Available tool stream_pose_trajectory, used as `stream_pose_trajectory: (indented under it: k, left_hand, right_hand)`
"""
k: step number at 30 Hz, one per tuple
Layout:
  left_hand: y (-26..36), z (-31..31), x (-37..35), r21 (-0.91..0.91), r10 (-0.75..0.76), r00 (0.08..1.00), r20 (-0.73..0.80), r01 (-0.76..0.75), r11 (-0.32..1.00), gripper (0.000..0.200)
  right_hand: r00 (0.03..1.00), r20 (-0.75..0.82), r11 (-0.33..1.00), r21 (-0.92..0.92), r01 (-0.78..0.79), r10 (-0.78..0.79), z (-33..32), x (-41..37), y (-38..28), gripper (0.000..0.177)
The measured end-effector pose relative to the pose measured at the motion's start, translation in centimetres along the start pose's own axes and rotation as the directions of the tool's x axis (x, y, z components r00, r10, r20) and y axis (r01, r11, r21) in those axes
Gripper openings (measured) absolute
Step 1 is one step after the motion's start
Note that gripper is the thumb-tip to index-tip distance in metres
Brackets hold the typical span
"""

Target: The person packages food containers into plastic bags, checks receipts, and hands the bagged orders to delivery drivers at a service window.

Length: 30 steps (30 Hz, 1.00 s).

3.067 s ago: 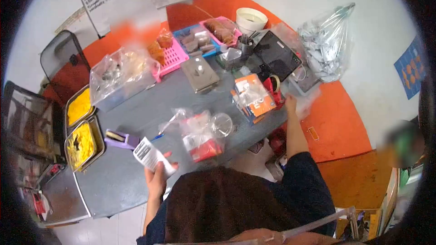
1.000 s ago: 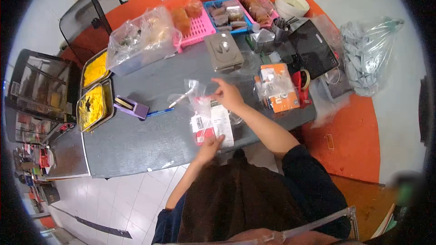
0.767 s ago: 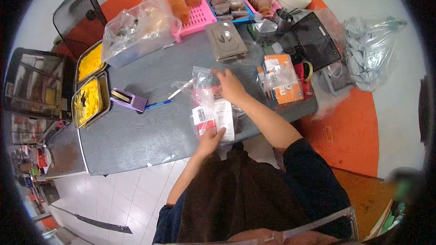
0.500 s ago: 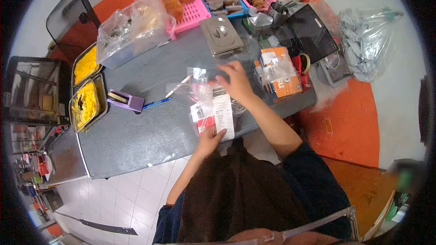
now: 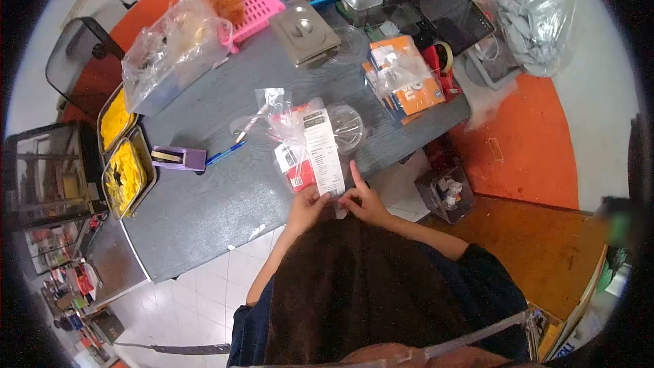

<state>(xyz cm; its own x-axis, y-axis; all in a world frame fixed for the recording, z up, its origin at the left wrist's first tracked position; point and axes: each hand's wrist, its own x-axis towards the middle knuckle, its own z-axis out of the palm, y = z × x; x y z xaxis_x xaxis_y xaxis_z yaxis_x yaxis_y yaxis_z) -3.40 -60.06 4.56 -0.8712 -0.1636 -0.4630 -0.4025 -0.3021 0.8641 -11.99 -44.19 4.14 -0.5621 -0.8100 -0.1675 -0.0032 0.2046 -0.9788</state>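
Note:
A long white printed receipt (image 5: 323, 150) lies over a clear plastic bag (image 5: 276, 112) with a red and white packet (image 5: 297, 167) in it, near the table's front edge. My left hand (image 5: 306, 208) pinches the lower end of the receipt at its left corner. At the lower right corner my right hand (image 5: 362, 202) also pinches the receipt, its index finger stretched forward. A round clear plastic lid or container (image 5: 348, 127) sits just right of the receipt.
Left on the grey table (image 5: 204, 211) are a purple tape dispenser (image 5: 178, 157), pens and trays of yellow food (image 5: 123, 176). Behind are a metal lidded container (image 5: 304, 33) and a pink basket (image 5: 257, 9). Orange boxes (image 5: 405, 82) stand at the right.
My right hand has come down from above the bag to the receipt's lower end, beside my left hand. The camera view has shifted and turned slightly.

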Motion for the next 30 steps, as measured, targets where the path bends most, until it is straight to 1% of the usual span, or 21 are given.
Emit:
stream_pose_trajectory:
  k: [2, 4, 6, 8, 9, 11, 12, 14, 16, 17, 18, 19, 20, 22, 23, 24, 25, 26, 27, 28, 30]
  left_hand:
    - [0.0, 0.1, 0.0, -0.067, 0.05, 0.999, 0.011, -0.049, 0.997, 0.018]
    - [-0.6, -0.3, 0.2, -0.032, 0.053, 0.999, 0.0, -0.053, 0.998, 0.019]
    - [-0.6, -0.5, 0.1, 0.002, 0.057, 0.998, -0.011, -0.057, 0.998, 0.019]
    - [0.0, -0.6, -0.3, 0.136, 0.051, 0.994, -0.092, -0.038, 0.99, 0.018]
    - [0.5, -0.8, -0.6, 0.137, 0.049, 0.995, -0.088, -0.036, 0.99, 0.018]
    - [1.5, -1.4, -1.3, 0.391, 0.171, 0.975, -0.145, -0.102, 0.915, 0.016]
    - [1.7, -1.7, -1.6, 0.39, 0.167, 0.976, -0.142, -0.1, 0.915, 0.016]
    - [2.1, -2.6, -2.2, 0.397, 0.232, 0.946, -0.228, -0.127, 0.909, 0.015]
    - [2.8, -3.5, -2.9, 0.369, 0.229, 0.943, -0.241, -0.129, 0.92, 0.014]
    - [2.9, -4.1, -3.2, 0.363, 0.267, 0.925, -0.272, -0.158, 0.918, 0.013]
    - [3.0, -4.7, -3.5, 0.358, 0.305, 0.903, -0.302, -0.189, 0.914, 0.012]
    - [3.1, -5.2, -3.8, 0.38, 0.3, 0.891, -0.342, -0.161, 0.911, 0.011]
    - [2.9, -5.6, -3.8, 0.377, 0.3, 0.892, -0.338, -0.163, 0.912, 0.011]
    - [2.2, -6.4, -3.4, 0.523, 0.431, 0.809, -0.399, -0.185, 0.832, 0.012]
    - [2.0, -6.6, -3.4, 0.519, 0.434, 0.81, -0.395, -0.193, 0.833, 0.012]
    - [1.9, -6.7, -3.3, 0.537, 0.461, 0.795, -0.394, -0.208, 0.818, 0.013]
    - [1.9, -6.9, -3.2, 0.555, 0.488, 0.781, -0.39, -0.223, 0.802, 0.013]
    - [2.0, -7.1, -3.3, 0.551, 0.489, 0.784, -0.382, -0.232, 0.801, 0.013]
    - [2.3, -7.4, -3.5, 0.537, 0.501, 0.769, -0.397, -0.247, 0.806, 0.013]
    - [2.7, -7.6, -3.6, 0.524, 0.512, 0.754, -0.412, -0.264, 0.81, 0.013]
    - [4.1, -7.5, -2.9, 0.509, 0.507, 0.76, -0.406, -0.273, 0.817, 0.016]
  right_hand:
    - [0.998, -0.057, 0.999, -0.051, -0.002, -0.001, 0.4, 0.5, -0.2, 0.09]
    - [0.981, -0.149, 0.992, 0.006, -0.124, 0.123, 0.9, 1.1, -0.6, 0.089]
    - [0.974, -0.157, 0.987, 0.031, -0.159, 0.162, 1.3, 1.5, -0.5, 0.089]
    - [0.966, -0.165, 0.979, 0.058, -0.194, 0.201, 1.6, 1.8, 0.2, 0.09]
    - [0.963, -0.198, 0.983, 0.028, -0.181, 0.183, 1.7, 2.0, 0.5, 0.089]
    - [0.958, -0.234, 0.985, -0.002, -0.174, 0.168, 1.8, 2.2, 0.9, 0.088]
    - [0.956, -0.249, 0.985, -0.033, -0.172, 0.158, 1.8, 2.5, 0.8, 0.087]
    - [0.952, -0.266, 0.983, -0.064, -0.173, 0.15, 1.6, 3.0, 1.1, 0.086]
    - [0.955, -0.245, 0.896, -0.365, -0.253, 0.17, 1.2, 3.7, 2.3, 0.084]
    - [0.953, -0.248, 0.895, -0.363, -0.258, 0.174, 1.0, 3.9, 2.7, 0.084]
    - [0.958, -0.235, 0.87, -0.425, -0.251, 0.162, 0.8, 4.0, 2.9, 0.085]
    - [0.963, -0.222, 0.839, -0.486, -0.243, 0.151, 0.7, 4.1, 2.9, 0.085]
    - [0.962, -0.225, 0.837, -0.488, -0.247, 0.152, 0.8, 4.1, 2.9, 0.085]
    - [0.943, -0.273, 0.803, -0.51, -0.307, 0.187, 0.7, 4.2, 2.4, 0.076]
    - [0.942, -0.279, 0.8, -0.514, -0.31, 0.185, 0.5, 4.4, 2.7, 0.076]
    - [0.968, -0.174, 0.723, -0.644, -0.251, 0.182, 0.2, 4.6, 3.4, 0.063]
    - [0.978, -0.069, 0.633, -0.753, -0.179, 0.195, -0.3, 5.0, 2.0, 0.051]
    - [0.977, -0.08, 0.628, -0.755, -0.188, 0.196, -1.6, 4.6, 0.2, 0.051]
    - [0.922, 0.071, 0.553, -0.817, -0.165, 0.38, -3.4, 4.2, -6.1, 0.045]
    - [0.808, 0.198, 0.483, -0.867, -0.119, 0.555, -4.9, 4.1, -9.7, 0.04]
    - [0.938, -0.015, 0.382, -0.911, -0.156, 0.347, -7.1, 4.3, -10.2, 0.048]
